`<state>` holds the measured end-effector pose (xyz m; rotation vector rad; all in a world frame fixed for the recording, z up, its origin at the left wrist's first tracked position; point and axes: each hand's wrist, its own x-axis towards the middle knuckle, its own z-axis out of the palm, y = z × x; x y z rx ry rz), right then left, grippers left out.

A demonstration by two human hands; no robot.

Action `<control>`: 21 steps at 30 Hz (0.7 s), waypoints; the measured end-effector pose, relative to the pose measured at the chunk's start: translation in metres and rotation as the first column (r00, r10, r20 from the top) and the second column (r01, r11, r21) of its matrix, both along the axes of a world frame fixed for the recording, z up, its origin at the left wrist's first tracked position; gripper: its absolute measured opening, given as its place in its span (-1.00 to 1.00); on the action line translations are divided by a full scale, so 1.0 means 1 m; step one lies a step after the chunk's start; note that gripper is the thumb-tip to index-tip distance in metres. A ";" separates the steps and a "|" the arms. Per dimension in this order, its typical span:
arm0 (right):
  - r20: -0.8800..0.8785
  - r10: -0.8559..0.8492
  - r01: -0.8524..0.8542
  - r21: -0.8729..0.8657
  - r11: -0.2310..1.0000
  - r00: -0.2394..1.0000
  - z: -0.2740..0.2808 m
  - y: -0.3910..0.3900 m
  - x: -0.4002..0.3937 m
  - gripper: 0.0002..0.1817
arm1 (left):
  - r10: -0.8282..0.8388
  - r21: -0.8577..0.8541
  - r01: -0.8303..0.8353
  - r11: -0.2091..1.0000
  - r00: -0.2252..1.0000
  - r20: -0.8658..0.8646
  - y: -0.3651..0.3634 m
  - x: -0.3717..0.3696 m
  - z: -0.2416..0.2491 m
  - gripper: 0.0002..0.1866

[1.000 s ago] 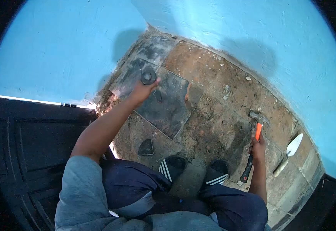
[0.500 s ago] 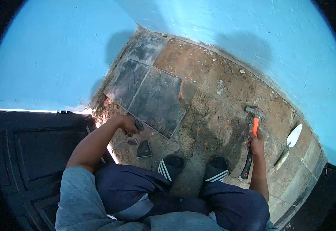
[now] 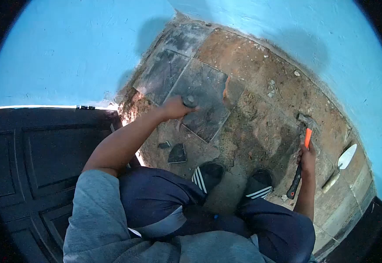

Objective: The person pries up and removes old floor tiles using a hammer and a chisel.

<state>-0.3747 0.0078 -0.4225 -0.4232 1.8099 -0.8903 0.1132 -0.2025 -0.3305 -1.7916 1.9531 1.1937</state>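
At centre frame, my left hand (image 3: 173, 108) is clenched around a small dark piece (image 3: 190, 101), held just over the near edge of the dark floor tiles (image 3: 199, 87). At right of frame, my right hand (image 3: 307, 156) grips the orange-and-black hammer (image 3: 302, 153) mid-handle, head pointing up-frame above bare brown floor (image 3: 261, 109). A trowel (image 3: 342, 166) lies further right. A broken tile shard (image 3: 177, 154) sits near my left shoe (image 3: 208, 175).

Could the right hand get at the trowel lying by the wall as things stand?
Probably not yet: the right hand is wrapped round the hammer. The trowel lies just beside it, with nothing between.
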 end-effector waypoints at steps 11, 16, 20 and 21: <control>-0.019 0.001 0.000 0.028 1.000 1.000 -0.001 -0.002 -0.005 -0.40 | 0.061 0.506 -0.147 0.850 0.981 0.183 0.069 0.093 -0.072 -0.22; -0.040 0.002 -0.001 0.028 1.000 0.999 0.007 -0.003 0.002 -0.56 | -0.195 0.368 0.123 0.922 0.967 0.166 0.005 0.008 -0.035 -0.23; -0.048 0.004 -0.002 0.030 1.000 0.999 0.003 -0.003 0.001 -0.60 | -0.147 -0.044 0.146 0.988 0.989 -0.026 -0.038 -0.076 0.013 -0.31; -0.051 0.007 -0.005 0.027 1.000 0.999 0.001 -0.002 0.000 -0.60 | -0.143 -0.090 0.134 0.987 0.984 -0.110 -0.043 -0.102 0.035 -0.34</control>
